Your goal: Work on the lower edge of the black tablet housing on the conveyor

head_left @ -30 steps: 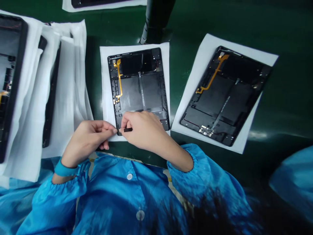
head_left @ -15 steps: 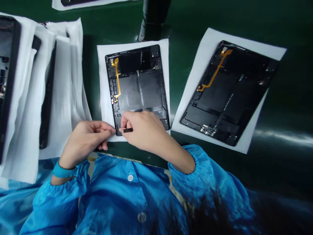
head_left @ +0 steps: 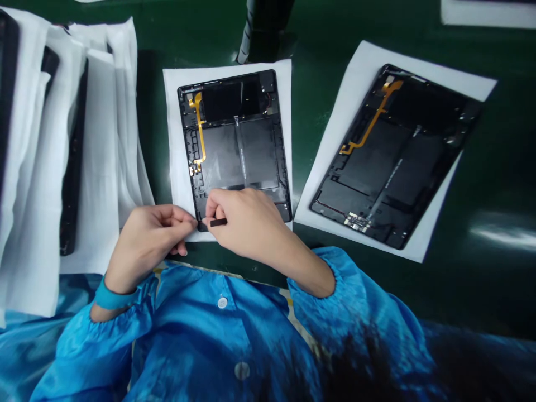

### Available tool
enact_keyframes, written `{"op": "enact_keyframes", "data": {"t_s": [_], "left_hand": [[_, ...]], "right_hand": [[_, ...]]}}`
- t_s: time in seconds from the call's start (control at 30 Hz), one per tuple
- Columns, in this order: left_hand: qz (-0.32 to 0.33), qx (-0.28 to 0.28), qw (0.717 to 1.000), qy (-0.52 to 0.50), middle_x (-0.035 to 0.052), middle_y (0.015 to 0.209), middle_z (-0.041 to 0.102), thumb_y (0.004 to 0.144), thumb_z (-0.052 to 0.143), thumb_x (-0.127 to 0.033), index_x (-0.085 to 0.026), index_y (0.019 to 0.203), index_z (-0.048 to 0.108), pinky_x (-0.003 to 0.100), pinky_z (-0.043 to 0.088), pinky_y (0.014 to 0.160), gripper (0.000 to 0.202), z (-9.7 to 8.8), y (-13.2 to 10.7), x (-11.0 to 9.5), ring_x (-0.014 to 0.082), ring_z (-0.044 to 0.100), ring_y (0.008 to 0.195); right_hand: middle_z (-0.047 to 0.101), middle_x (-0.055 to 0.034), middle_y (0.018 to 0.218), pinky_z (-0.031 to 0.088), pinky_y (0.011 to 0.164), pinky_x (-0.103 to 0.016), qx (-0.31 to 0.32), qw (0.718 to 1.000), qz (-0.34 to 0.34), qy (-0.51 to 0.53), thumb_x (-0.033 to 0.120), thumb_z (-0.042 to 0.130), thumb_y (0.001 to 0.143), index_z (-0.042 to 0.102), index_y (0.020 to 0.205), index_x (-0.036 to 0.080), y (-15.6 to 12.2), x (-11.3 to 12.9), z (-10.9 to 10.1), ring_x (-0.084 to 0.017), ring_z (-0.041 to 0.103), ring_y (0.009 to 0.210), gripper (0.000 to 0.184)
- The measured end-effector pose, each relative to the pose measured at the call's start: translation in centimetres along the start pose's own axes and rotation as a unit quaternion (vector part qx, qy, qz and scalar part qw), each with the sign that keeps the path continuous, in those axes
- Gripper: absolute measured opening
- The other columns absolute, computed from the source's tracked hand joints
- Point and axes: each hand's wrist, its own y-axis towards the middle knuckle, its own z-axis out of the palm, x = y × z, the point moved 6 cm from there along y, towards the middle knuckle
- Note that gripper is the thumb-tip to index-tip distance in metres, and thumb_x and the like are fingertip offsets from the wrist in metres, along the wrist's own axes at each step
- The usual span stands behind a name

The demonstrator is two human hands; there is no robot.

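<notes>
An opened tablet (head_left: 221, 151) with black insides and an orange ribbon cable (head_left: 201, 134) lies on a white sheet (head_left: 172, 139) in front of me. My left hand (head_left: 157, 237) is closed, thumb and forefinger pinched at the tablet's lower left corner. What sits between those fingertips is too small to make out. Curled over the tablet's lower edge, my right hand (head_left: 247, 220) grips a small flat black strip (head_left: 218, 222). Its fingertips are close to the left ones, and the hand hides part of the tablet's lower end.
A second opened tablet (head_left: 377, 162) lies tilted on its own white sheet (head_left: 330, 128) at the right. At the left, several dark devices (head_left: 75, 167) stand between layers of white sheets (head_left: 100, 156). A dark stand (head_left: 268, 28) rises behind the middle tablet on the green table (head_left: 322, 84).
Both hands keep almost the same pose at the tablet's lower left corner. The view has shifted slightly, and a white edge now shows at the top right.
</notes>
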Motion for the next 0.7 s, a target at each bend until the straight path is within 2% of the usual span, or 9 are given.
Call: {"op": "enact_keyframes", "data": {"t_s": [0.3, 0.47, 0.7], "left_hand": [[0.020, 0.015, 1.000, 0.004, -0.0014, 0.045, 0.056, 0.058, 0.069, -0.046, -0.014, 0.072, 0.065, 0.014, 0.035, 0.038, 0.036, 0.01, 0.11, 0.15, 0.0085, 0.049, 0.038], [0.021, 0.085, 0.996, 0.017, -0.0021, 0.048, 0.057, 0.068, 0.070, -0.046, -0.013, 0.083, 0.068, 0.014, 0.036, 0.040, 0.036, -0.10, 0.34, 0.25, 0.0087, 0.051, 0.041], [0.014, 0.068, 0.997, 0.027, -0.0025, 0.048, 0.057, 0.068, 0.070, -0.045, -0.012, 0.083, 0.068, 0.014, 0.035, 0.039, 0.036, -0.42, 0.36, 0.36, 0.0085, 0.050, 0.040]], "right_hand": [[0.069, 0.0077, 0.071, 0.024, 0.056, -0.028, 0.005, 1.000, 0.007, -0.002, 0.024, 0.067, 0.081, 0.071, 0.085, 0.029, 0.04, 0.02, 0.03, -0.015, 0.056, 0.065, 0.007], [0.070, 0.0061, 0.071, 0.025, 0.056, -0.028, 0.007, 1.000, -0.004, 0.020, 0.023, 0.064, 0.080, 0.069, 0.081, 0.026, -0.03, 0.03, -0.22, -0.014, 0.054, 0.062, 0.006], [0.069, 0.0067, 0.071, 0.027, 0.055, -0.028, 0.000, 0.999, -0.012, 0.037, 0.021, 0.063, 0.079, 0.067, 0.082, 0.026, -0.04, -0.16, -0.35, -0.013, 0.054, 0.061, 0.007]]}}
